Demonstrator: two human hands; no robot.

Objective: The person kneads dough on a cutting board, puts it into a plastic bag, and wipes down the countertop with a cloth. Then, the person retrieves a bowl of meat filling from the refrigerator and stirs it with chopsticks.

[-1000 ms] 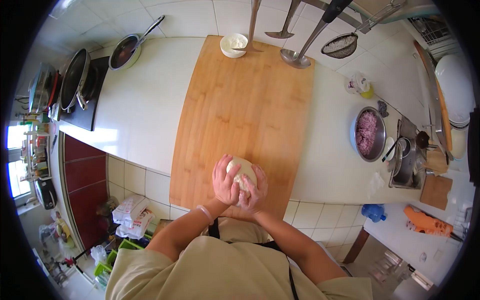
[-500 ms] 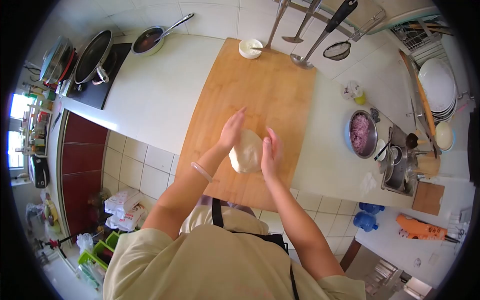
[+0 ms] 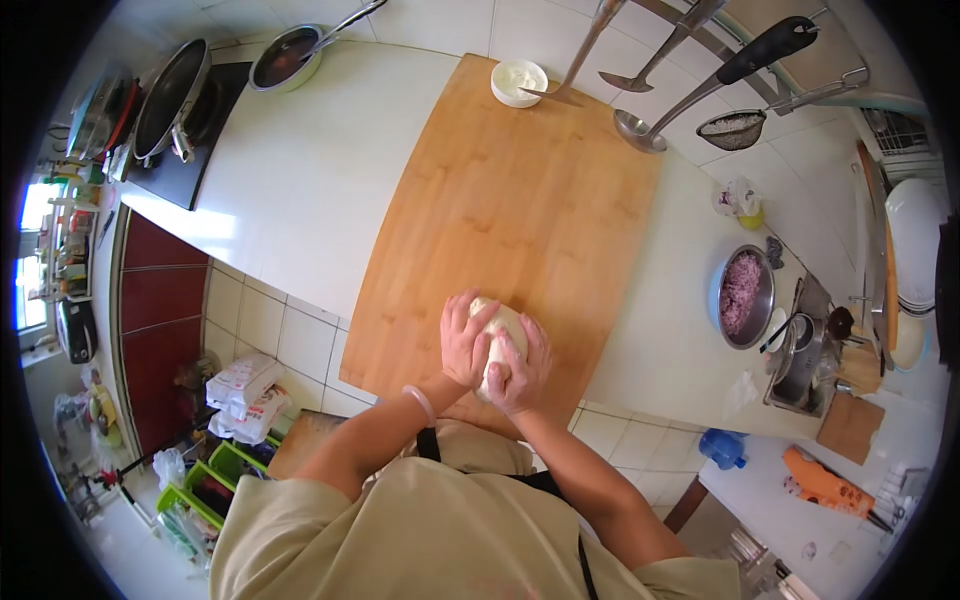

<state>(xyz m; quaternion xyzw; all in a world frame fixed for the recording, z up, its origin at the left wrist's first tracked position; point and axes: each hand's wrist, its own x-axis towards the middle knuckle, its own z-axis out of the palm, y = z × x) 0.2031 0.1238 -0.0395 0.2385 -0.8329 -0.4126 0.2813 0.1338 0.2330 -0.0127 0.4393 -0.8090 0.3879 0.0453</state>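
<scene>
A ball of pale dough [image 3: 508,322] lies on the wooden board [image 3: 520,200], close to the edge nearest my body. Around its left side curl the fingers of my left hand [image 3: 464,340], with a light bangle on that wrist. My right hand [image 3: 522,368] grips it from the right, fingers bent over the top and thumb pointing inward. Between them the two hands cover much of the dough's near half.
At the board's far edge stands a small white bowl [image 3: 518,82] of white stuff, under hanging ladles [image 3: 640,130] and a strainer [image 3: 732,130]. A metal bowl [image 3: 768,300] of chopped purple food is to the right. Pans [image 3: 172,100] sit far left.
My hands have gone from flat and apart beside the dough to wrapped around it. Hands and dough are nearer my body, and the view has shifted a little.
</scene>
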